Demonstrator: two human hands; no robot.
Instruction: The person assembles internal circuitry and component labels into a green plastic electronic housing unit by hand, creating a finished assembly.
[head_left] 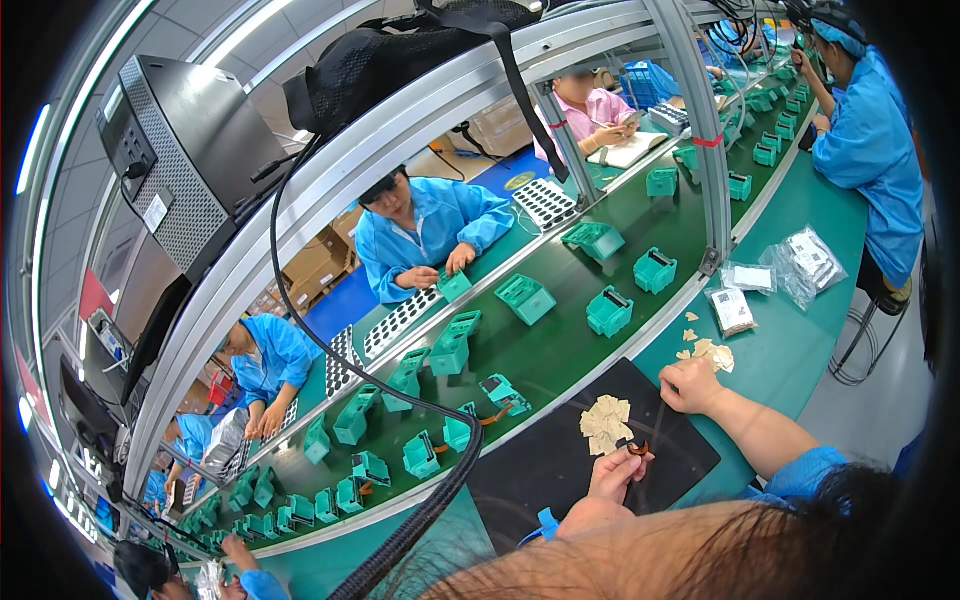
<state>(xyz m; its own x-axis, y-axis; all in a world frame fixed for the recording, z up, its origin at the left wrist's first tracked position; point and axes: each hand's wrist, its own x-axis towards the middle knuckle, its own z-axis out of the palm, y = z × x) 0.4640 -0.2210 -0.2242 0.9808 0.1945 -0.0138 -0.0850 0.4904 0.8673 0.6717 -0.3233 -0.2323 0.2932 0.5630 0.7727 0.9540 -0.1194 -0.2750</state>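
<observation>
Across the middle of the room runs a long green conveyor belt (pixel 560 350), with a green worktop (pixel 800 340) along its near side. Beyond the belt a co-worker (pixel 430 225) in a blue smock has both hands at a small green block. On the worktop, next to the belt, lies a black mat (pixel 520 490). Many green housings (pixel 610 312) stand on the belt, some of them with an orange-brown strip (pixel 497 415) hanging out. Clear bags (pixel 735 312) lie farther right. The right hand (pixel 690 387) rests at the mat's far right edge, fingers curled under, just beside a scatter of cream pieces (pixel 715 355); whether it grips one cannot be told. Over the mat, the left hand (pixel 615 478) pinches a small dark part (pixel 638 449) with an amber tinge between thumb and fingers, close by a cream pile (pixel 605 425). Judging by this, the work is partway through: the part is picked up but sits in no housing, and plenty of cream pieces remain loose. Whether one is already stuck to the part is too small to tell.
</observation>
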